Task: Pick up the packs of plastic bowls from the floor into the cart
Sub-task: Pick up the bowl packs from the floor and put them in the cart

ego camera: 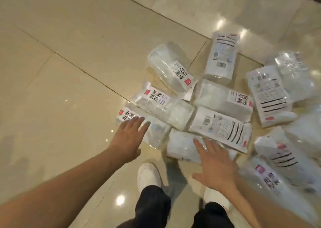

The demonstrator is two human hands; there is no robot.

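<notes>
Glossy beige floor tiles (60, 88) are filling the frame, ceiling lights reflecting off them.

Item: packs of plastic bowls (222, 102), clear wrap with white printed labels, lying scattered and partly overlapping across the centre and right of the frame; we are counting roughly a dozen, some running off the right edge.

Item: left hand (128, 140), lower centre-left, fingers straight and spread wide, reaching over the nearest left pack (147, 128); we cannot tell whether it is touching yet.

Item: right hand (215, 165), lower centre-right, fingers likewise straight and splayed, hovering over or resting on the pack nearest our feet (182, 147). Neither hand is holding anything.

Item: white shoes (148, 175) and dark trousers, bottom centre.

Cart: not showing anywhere in view.

Progress, as we are judging it: every visible pack is lying on the floor, none lifted, so the bulk of the work is remaining.
</notes>
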